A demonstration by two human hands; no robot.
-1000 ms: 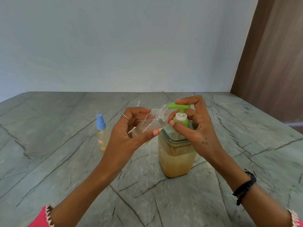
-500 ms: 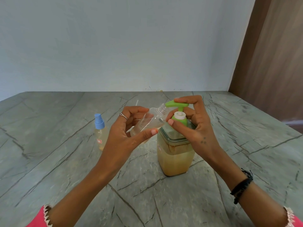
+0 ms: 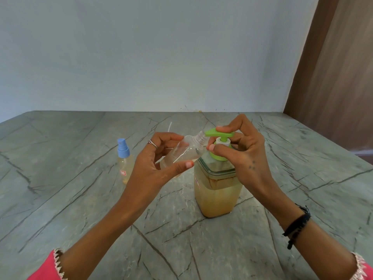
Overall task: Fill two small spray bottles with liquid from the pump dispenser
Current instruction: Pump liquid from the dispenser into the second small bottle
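Note:
A square clear pump dispenser [image 3: 217, 196] with yellowish liquid and a green pump head [image 3: 219, 134] stands mid-table. My left hand [image 3: 156, 164] grips a small clear uncapped spray bottle [image 3: 186, 152], tilted with its threaded neck right under the green spout. A little pale liquid lies in that bottle. My right hand [image 3: 245, 152] curls around the pump, forefinger on top of the green head and thumb at the white collar. A second small bottle [image 3: 125, 162], blue-capped and holding yellowish liquid, stands upright to the left.
The grey veined stone table [image 3: 80, 199] meets a pale blue wall at the back. A brown wooden panel [image 3: 333, 77] rises at the right. A thin white tube [image 3: 170, 126] shows behind my left hand.
Both hands, the tilted bottle and the dispenser keep the same pose. The picture has shifted only slightly.

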